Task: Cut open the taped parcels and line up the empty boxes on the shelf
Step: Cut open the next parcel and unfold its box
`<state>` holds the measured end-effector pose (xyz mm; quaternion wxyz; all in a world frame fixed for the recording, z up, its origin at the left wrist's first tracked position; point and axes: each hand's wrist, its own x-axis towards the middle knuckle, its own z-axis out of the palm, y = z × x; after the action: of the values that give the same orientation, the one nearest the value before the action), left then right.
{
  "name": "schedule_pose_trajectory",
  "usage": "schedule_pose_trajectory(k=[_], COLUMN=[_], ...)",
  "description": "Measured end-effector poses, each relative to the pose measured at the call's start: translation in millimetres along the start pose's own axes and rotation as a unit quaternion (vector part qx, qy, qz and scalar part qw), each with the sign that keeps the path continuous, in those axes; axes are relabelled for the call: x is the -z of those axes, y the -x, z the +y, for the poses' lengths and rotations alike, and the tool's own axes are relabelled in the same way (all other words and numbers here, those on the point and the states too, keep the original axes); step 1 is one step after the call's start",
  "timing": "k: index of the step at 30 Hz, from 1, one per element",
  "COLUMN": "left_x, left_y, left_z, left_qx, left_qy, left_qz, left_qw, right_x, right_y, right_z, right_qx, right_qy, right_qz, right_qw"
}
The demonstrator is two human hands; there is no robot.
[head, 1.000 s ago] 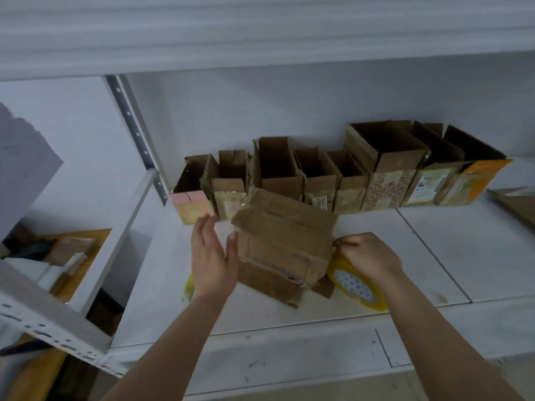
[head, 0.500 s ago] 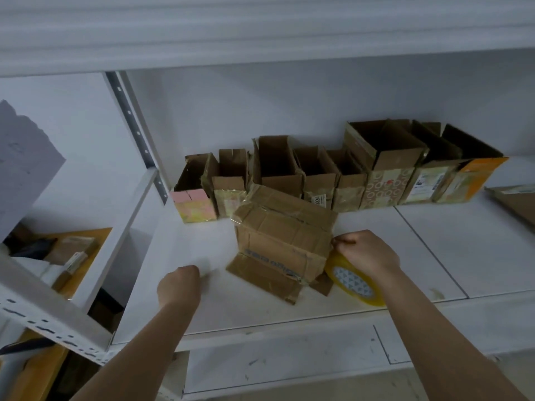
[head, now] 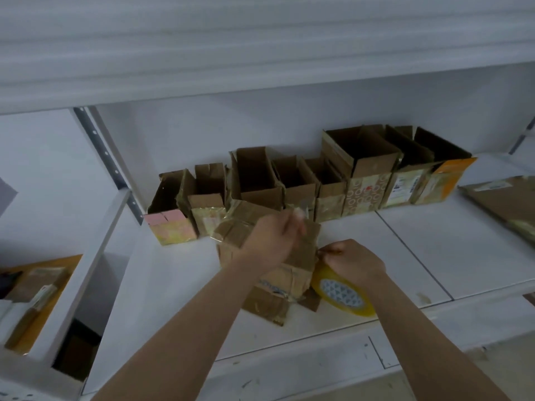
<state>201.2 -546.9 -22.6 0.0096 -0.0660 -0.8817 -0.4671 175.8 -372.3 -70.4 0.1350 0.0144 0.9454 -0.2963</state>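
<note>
One parcel (head: 231, 235) — brown, creased, glossy tape, flaps closed.

Two forearms reach in from the bottom edge, both bare from the frame's edge to the wrist, with no sleeve, cuff or glove on either. The left hand (head: 270, 241) and the right hand (head: 354, 263) carry no ring, watch or band on the sides that show.
</note>
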Motion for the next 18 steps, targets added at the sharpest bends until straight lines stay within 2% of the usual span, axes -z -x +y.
schedule_pose_trajectory(k=[3,6,8,14,18], left_x=[-30,-47,-51,-56,-55], left_y=[-32,-46,-50,-46,-44], left_z=[13,-1,-11,-20,-21], left_qx=[0.015,0.103,0.119,0.074,0.08], left_qy=[0.068,0.105,0.135,0.128,0.142], left_qz=[-0.052,-0.036,-0.012,-0.003,0.002], left_qw=[0.996,0.988,0.984,0.989,0.987], right_x=[2,14,27,36,43], right_y=[-5,-9,-10,-15,-7], right_z=[2,12,22,35,35], right_qx=[0.007,-0.001,-0.015,-0.031,-0.045], right_qy=[-0.041,-0.152,-0.169,-0.097,-0.006], right_qz=[-0.044,-0.117,-0.17,-0.165,-0.155], right_qw=[0.998,0.981,0.971,0.981,0.987])
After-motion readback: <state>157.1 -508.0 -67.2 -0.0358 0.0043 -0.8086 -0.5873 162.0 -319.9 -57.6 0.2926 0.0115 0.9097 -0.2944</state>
